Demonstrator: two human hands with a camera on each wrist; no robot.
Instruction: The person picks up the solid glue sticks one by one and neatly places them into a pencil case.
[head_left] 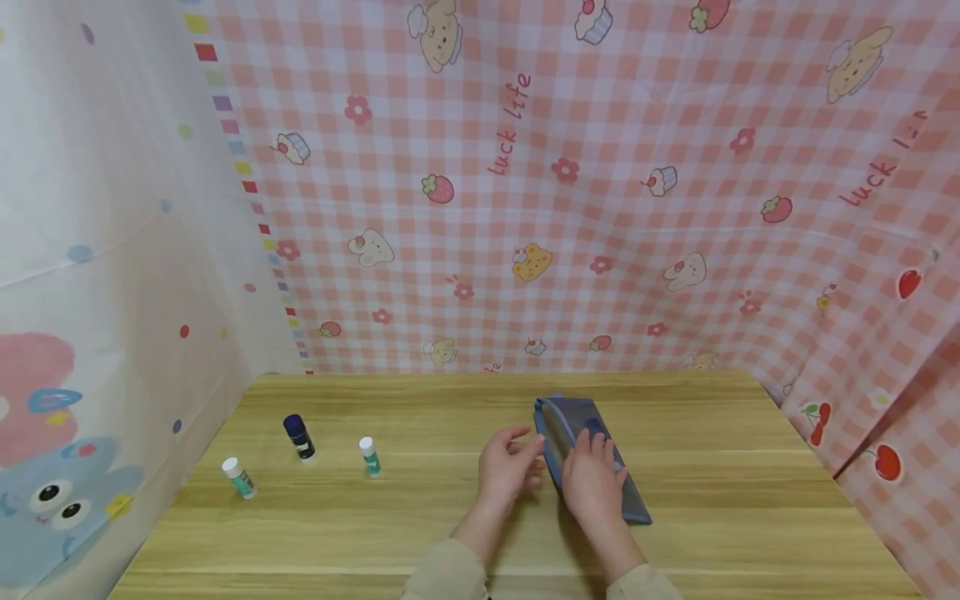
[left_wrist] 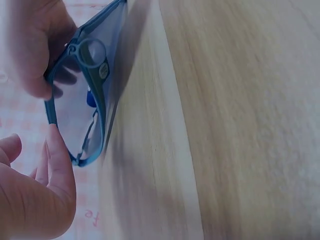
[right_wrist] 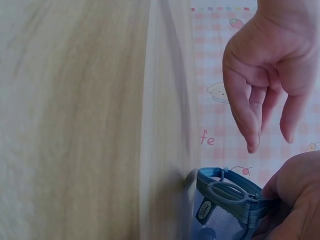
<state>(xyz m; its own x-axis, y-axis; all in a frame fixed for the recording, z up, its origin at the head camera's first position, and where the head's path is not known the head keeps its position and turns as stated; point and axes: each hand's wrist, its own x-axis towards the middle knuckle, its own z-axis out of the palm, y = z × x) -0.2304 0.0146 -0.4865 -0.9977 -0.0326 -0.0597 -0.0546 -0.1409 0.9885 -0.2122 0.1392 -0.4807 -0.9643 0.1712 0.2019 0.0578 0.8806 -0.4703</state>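
A blue-edged mesh zip pouch (head_left: 579, 412) lies on the right half of the table, its mouth gaping toward the left. My right hand (head_left: 594, 482) grips its upper edge, thumb and fingers on either side of the rim in the left wrist view. Beside the mouth, my left hand (head_left: 507, 468) has loosely bent fingers with nothing between them; its fingertips overlap the pouch's rim (left_wrist: 52, 114) in the left wrist view. A ring-shaped zip pull (left_wrist: 91, 53) hangs at one end of the zip. Something dark blue (left_wrist: 91, 98) shows inside the pouch, mostly hidden.
On the table's left stand two white-capped green glue sticks (head_left: 370, 457) and a dark blue stick (head_left: 299, 437) with a dark cap. A pink checked cloth (head_left: 480, 208) hangs along the back edge, and a white printed cloth (head_left: 135, 275) hangs at the left.
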